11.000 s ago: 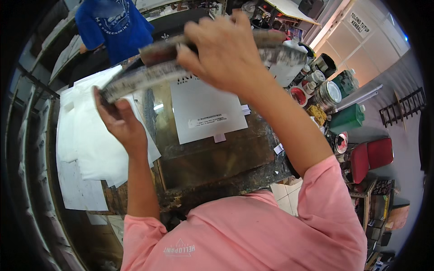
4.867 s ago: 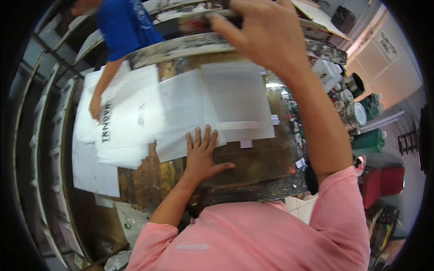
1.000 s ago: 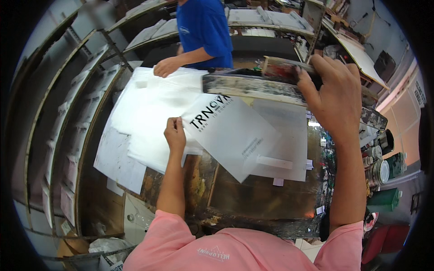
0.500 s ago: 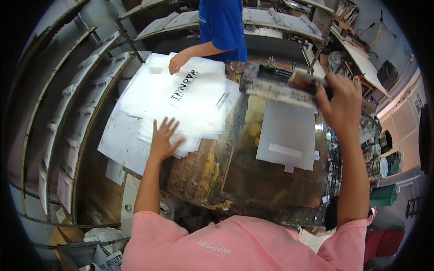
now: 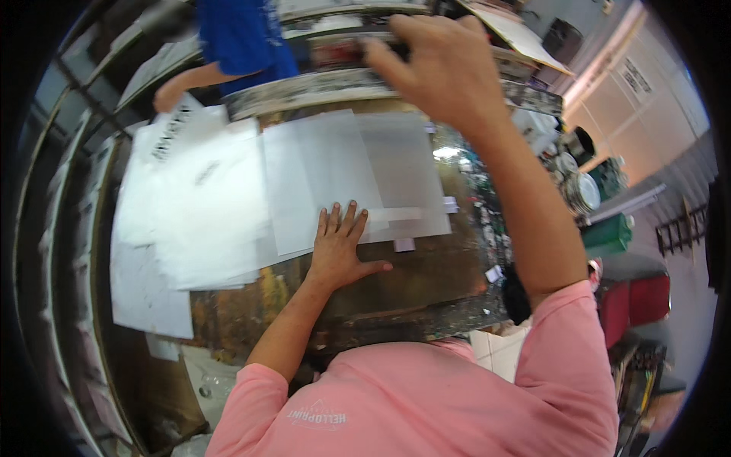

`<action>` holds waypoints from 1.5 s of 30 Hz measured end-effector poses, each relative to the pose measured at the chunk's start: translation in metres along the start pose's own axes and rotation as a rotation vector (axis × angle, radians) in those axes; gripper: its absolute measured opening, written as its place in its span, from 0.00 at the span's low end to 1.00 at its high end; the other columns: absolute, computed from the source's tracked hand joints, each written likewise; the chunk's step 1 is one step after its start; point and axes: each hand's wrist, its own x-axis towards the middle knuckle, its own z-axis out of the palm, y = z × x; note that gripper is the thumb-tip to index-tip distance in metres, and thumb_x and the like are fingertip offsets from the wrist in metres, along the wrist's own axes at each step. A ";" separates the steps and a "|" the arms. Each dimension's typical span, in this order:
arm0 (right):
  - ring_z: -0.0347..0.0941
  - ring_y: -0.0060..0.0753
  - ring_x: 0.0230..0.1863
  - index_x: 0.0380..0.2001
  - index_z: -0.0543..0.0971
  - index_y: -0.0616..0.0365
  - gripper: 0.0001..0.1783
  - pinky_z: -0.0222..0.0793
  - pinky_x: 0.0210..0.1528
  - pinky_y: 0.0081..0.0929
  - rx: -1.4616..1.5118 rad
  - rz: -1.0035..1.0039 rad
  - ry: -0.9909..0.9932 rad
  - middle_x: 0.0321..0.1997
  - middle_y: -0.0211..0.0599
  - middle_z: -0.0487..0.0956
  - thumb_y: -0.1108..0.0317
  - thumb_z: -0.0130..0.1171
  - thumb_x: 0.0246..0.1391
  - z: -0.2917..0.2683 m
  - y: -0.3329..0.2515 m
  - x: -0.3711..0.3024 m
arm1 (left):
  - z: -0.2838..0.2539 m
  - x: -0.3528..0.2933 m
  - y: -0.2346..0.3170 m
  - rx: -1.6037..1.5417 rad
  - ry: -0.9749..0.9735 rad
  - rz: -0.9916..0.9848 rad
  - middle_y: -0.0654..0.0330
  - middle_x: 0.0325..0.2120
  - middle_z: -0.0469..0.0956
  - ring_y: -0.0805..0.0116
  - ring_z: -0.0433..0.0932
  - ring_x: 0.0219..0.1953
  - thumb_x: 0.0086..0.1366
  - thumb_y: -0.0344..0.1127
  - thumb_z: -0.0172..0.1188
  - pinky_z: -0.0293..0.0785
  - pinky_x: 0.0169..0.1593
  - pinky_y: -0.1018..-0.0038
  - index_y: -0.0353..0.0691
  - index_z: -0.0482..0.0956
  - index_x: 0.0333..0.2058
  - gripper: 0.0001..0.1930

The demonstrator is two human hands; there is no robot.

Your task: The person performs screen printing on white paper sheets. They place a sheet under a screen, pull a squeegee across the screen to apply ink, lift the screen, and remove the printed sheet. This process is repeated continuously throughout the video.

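1. A person in a pink shirt leans over a stained worktop [image 5: 426, 289], the left hand [image 5: 340, 247] flat on it with fingers [image 5: 344, 219] spread, fingertips resting on the lower edge of a white sheet [image 5: 320, 175].

2. The right hand [image 5: 445, 72] is raised at the far side, fingers curled over the upper edge of a long, ink-smeared frame [image 5: 320, 84] that stands tilted above the sheets; how firmly it grips cannot be told, as the hand is blurred.

3. The white sheet lies near the middle of the worktop, partly overlapped by a greyish translucent sheet [image 5: 403, 167] to its right, and touching a loose pile of white sheets [image 5: 198, 206] to its left.

4. The sheet looks thin, light and limp: likely to slide or crease if pushed, so a flat palm or a pinch at a free corner would suit it best.

5. The frame appears stiff and heavier, and its paint-caked rim looks a fair place to grasp.

6. Across the worktop, another person in a blue shirt [image 5: 240, 34] holds a hand [image 5: 169, 97] at the far edge of the pile; paint cans [image 5: 582, 186] crowd the right side.
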 end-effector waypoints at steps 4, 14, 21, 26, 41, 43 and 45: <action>0.67 0.31 0.23 0.24 0.80 0.54 0.30 0.69 0.53 0.46 0.158 0.076 -0.222 0.22 0.30 0.76 0.41 0.53 0.72 -0.008 0.009 0.007 | 0.022 0.046 0.064 -0.099 0.032 0.069 0.42 0.77 0.61 0.34 0.54 0.80 0.50 0.87 0.63 0.34 0.80 0.31 0.37 0.71 0.73 0.65; 0.63 0.29 0.21 0.15 0.75 0.53 0.32 0.68 0.49 0.46 0.351 -0.105 -0.046 0.19 0.30 0.73 0.49 0.52 0.75 -0.021 0.033 0.026 | 0.028 0.064 0.101 -0.078 -0.042 0.117 0.43 0.76 0.62 0.33 0.57 0.77 0.51 0.91 0.55 0.30 0.77 0.22 0.38 0.69 0.74 0.67; 0.68 0.30 0.24 0.20 0.77 0.52 0.30 0.69 0.54 0.49 0.148 0.057 -0.115 0.22 0.32 0.77 0.46 0.49 0.76 -0.027 0.007 0.021 | 0.052 0.051 0.096 -0.064 0.097 0.155 0.44 0.76 0.62 0.34 0.58 0.77 0.49 0.91 0.58 0.35 0.77 0.22 0.38 0.70 0.72 0.66; 0.76 0.34 0.30 0.29 0.82 0.55 0.29 0.67 0.66 0.55 0.300 0.020 -0.102 0.26 0.35 0.80 0.43 0.48 0.75 -0.023 0.006 0.029 | 0.019 0.056 0.091 -0.197 0.239 0.105 0.43 0.71 0.69 0.37 0.64 0.74 0.50 0.78 0.73 0.42 0.77 0.26 0.36 0.73 0.69 0.59; 0.82 0.55 0.45 0.44 0.86 0.50 0.20 0.77 0.48 0.55 0.452 0.164 -0.836 0.41 0.42 0.86 0.47 0.67 0.62 0.038 -0.059 -0.204 | -0.035 -0.071 -0.027 -0.100 0.320 -0.592 0.57 0.43 0.81 0.56 0.77 0.51 0.31 0.69 0.86 0.62 0.65 0.56 0.38 0.83 0.63 0.60; 0.81 0.50 0.48 0.50 0.86 0.53 0.24 0.79 0.50 0.48 0.434 0.210 -0.875 0.45 0.40 0.85 0.49 0.72 0.57 0.049 -0.073 -0.230 | -0.022 -0.076 -0.030 -0.080 0.333 -0.519 0.59 0.43 0.78 0.55 0.74 0.50 0.27 0.70 0.86 0.58 0.63 0.55 0.39 0.84 0.62 0.61; 0.80 0.47 0.49 0.53 0.84 0.55 0.27 0.79 0.50 0.44 0.405 0.153 -0.805 0.48 0.38 0.83 0.54 0.75 0.53 0.060 -0.079 -0.251 | -0.017 -0.077 -0.036 -0.078 0.301 -0.507 0.60 0.43 0.77 0.56 0.72 0.50 0.25 0.70 0.85 0.56 0.62 0.55 0.39 0.84 0.61 0.61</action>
